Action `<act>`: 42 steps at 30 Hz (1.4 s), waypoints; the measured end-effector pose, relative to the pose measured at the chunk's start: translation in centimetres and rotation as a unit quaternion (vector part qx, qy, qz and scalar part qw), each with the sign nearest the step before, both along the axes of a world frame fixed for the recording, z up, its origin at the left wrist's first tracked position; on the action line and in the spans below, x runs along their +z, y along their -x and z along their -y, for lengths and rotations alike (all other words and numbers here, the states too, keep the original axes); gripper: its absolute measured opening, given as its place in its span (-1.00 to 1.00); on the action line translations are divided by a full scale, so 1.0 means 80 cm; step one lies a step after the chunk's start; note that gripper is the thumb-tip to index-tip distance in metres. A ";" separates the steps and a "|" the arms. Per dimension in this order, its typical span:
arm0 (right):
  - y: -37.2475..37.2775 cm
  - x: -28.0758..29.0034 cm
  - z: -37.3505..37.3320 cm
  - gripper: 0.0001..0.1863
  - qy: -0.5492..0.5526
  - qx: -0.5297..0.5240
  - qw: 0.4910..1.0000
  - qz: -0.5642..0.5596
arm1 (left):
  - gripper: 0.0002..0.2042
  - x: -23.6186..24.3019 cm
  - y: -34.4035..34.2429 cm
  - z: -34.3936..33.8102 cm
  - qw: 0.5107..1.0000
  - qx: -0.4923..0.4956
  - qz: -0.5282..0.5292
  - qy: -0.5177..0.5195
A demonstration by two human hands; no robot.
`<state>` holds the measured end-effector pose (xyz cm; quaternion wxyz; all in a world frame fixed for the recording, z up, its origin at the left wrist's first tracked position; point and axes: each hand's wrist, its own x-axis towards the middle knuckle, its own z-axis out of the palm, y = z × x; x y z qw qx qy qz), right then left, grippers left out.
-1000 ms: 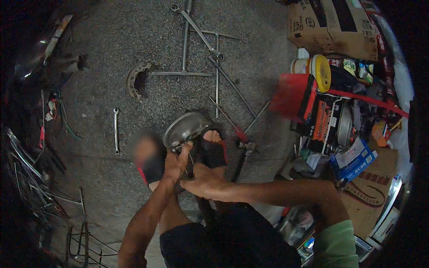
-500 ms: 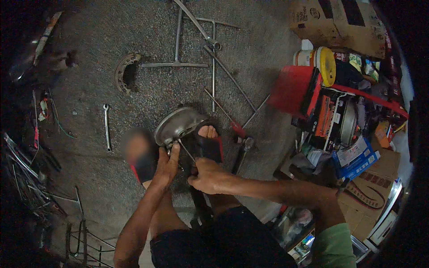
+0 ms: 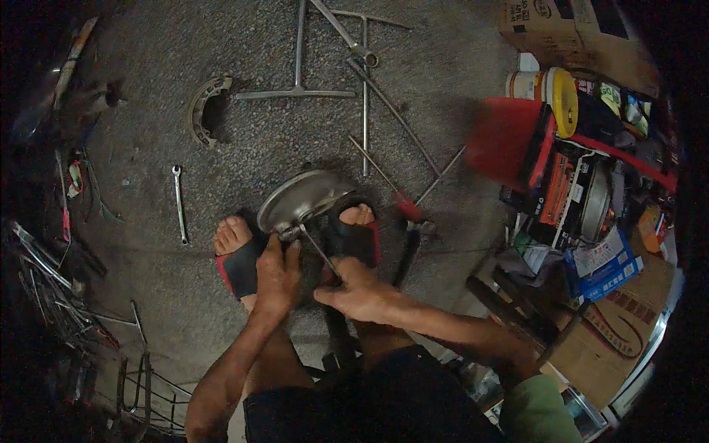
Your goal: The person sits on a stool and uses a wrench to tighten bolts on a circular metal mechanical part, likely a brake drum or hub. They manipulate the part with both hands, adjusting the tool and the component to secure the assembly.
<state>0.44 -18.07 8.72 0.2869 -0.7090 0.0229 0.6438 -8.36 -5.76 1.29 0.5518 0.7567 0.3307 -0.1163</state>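
My left hand (image 3: 279,277) grips the near edge of a metal drum (image 3: 304,199); beside it, my right hand (image 3: 356,289) grips a thin rod (image 3: 318,245).

L hand (image 3: 279,277) fwd, R hand (image 3: 360,290) curled, R forearm (image 3: 450,328) angled

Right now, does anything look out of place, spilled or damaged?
Somewhat: beyond the round metal part, a large wrench lies askew across a T-shaped bar on the floor, strewn rather than lined up. I see no clear spill or damage.
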 end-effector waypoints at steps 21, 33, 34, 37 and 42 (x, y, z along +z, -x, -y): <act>-0.038 0.008 -0.041 -0.81 -0.058 -0.322 0.936 -0.128 | -0.76 -0.040 0.007 0.000 0.971 -0.231 -0.041 -0.053; -0.035 0.005 -0.039 -0.81 -0.035 -0.294 0.951 -0.093 | -0.69 -0.032 -0.022 0.006 0.932 -0.331 -0.037 -0.146; -0.035 0.006 -0.039 -0.81 -0.033 -0.294 0.951 -0.094 | -0.68 -0.037 -0.019 0.008 0.932 -0.330 -0.021 -0.152; -0.027 -0.002 -0.033 -0.80 -0.026 -0.294 0.952 -0.079 | -0.68 -0.047 -0.011 0.015 0.943 -0.312 0.002 -0.116; -0.026 -0.002 -0.034 -0.79 -0.019 -0.293 0.954 -0.056 | -0.70 -0.069 -0.006 0.021 0.958 -0.281 0.048 -0.040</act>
